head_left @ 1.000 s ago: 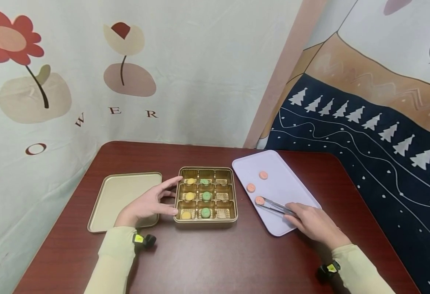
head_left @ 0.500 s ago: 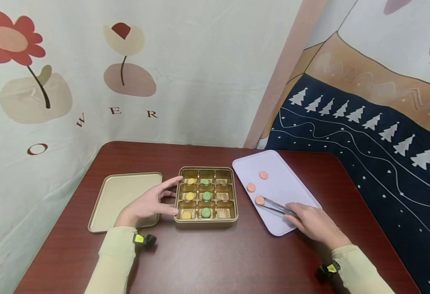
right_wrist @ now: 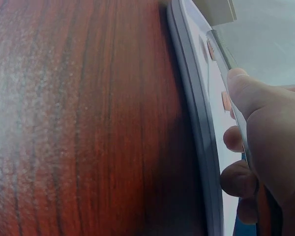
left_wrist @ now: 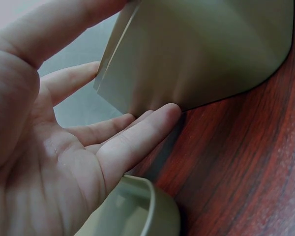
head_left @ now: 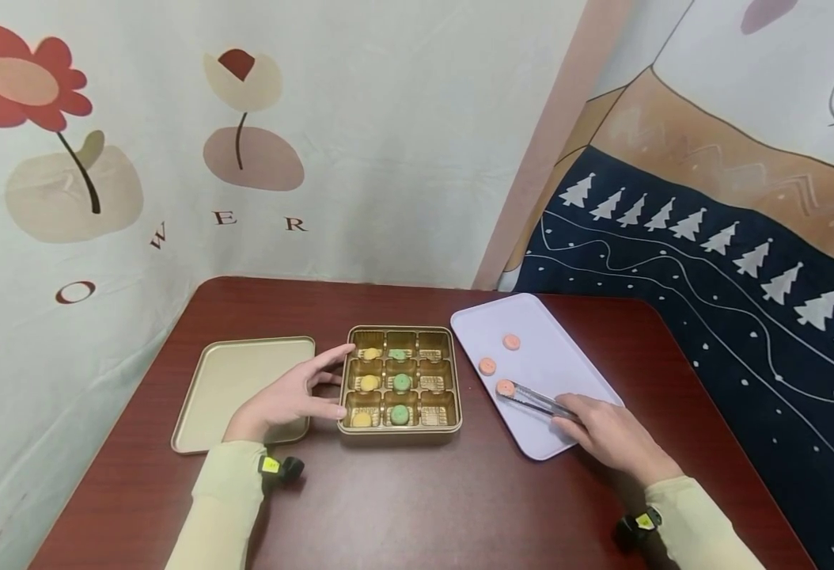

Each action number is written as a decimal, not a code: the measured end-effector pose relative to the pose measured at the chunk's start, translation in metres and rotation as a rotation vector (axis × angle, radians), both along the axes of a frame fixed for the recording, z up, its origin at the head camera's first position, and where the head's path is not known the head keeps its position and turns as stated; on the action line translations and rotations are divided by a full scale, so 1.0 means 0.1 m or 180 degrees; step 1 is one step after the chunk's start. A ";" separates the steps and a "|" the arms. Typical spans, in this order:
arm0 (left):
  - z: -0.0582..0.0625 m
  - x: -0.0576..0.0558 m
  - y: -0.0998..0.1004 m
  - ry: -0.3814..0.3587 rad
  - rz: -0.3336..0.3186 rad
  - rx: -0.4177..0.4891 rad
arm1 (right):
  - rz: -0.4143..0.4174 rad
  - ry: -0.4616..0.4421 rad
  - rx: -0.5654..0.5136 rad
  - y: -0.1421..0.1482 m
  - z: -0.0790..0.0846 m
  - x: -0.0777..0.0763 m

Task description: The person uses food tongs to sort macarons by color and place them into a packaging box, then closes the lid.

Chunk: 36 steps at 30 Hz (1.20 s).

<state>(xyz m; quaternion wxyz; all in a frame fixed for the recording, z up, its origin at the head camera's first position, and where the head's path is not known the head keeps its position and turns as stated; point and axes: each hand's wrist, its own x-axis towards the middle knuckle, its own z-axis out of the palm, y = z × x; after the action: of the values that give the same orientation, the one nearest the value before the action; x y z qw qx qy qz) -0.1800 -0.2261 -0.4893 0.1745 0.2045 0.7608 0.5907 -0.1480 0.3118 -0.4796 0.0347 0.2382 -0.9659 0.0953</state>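
Note:
My left hand (head_left: 285, 400) rests against the left side of a gold box (head_left: 399, 436), fingers extended. In the left wrist view its fingertips touch the box wall (left_wrist: 206, 54). The box has compartments in three columns: yellow round pieces (head_left: 369, 383) at left, green round pieces (head_left: 402, 382) in the middle, bare bottoms at right. My right hand (head_left: 609, 434) grips metal tongs (head_left: 547, 404) over a lavender tray (head_left: 559, 352). At the tong tips is a small pink round piece (head_left: 506, 388), apparently between them. Two more pink pieces (head_left: 511, 341) lie farther back on the tray.
A shallow gold lid or tray (head_left: 235, 376) lies left of the box, partly under my left hand. Everything stands on a dark red wooden table (head_left: 403, 507). Printed cloth (head_left: 403, 158) hangs behind the table. Each wrist wears a small black camera (head_left: 291, 469).
Both hands, the tongs and the pieces hold their places. The whole head view has shifted very slightly.

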 end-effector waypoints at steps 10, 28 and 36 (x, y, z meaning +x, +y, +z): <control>0.01 -0.01 0.00 0.0002 -0.0018 0.0005 | 0.0030 0.0102 -0.0229 -0.04 0.14 -0.09; 0.00 0.01 0.00 -0.0029 -0.0013 0.0028 | -0.0064 0.0205 -0.0425 -0.11 0.42 -0.19; -0.01 0.00 0.00 -0.0038 -0.0005 0.0016 | 0.0012 0.0171 -0.0358 -0.21 0.40 -0.18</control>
<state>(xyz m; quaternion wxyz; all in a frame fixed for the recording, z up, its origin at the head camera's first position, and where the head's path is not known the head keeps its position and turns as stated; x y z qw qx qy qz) -0.1800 -0.2264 -0.4907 0.1789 0.2021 0.7580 0.5938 -0.1661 0.2910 -0.4399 0.0738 0.2402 -0.9573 0.1430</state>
